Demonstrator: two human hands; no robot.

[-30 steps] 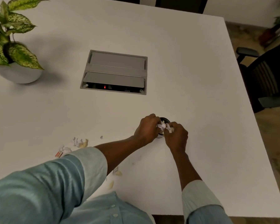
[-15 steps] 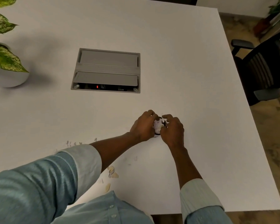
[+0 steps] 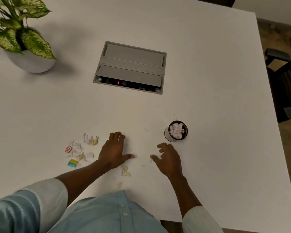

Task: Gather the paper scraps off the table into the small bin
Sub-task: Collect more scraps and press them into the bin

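Near edge: light blue shirt sleeves [image 3: 15, 214], cut off by frame. Left hand [image 3: 114, 151] flat on white table [image 3: 217, 98], empty. Right hand [image 3: 169, 159] spread, empty. Crumpled paper scraps [image 3: 81, 150] left; pale ones barely discernible. Small black cylindrical bin [image 3: 176, 132] beyond, paper-filled.

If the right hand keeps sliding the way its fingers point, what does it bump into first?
Probably nothing big: the right hand points up-left, toward tiny white paper bits on the white table. The small black bin sits off to its right.
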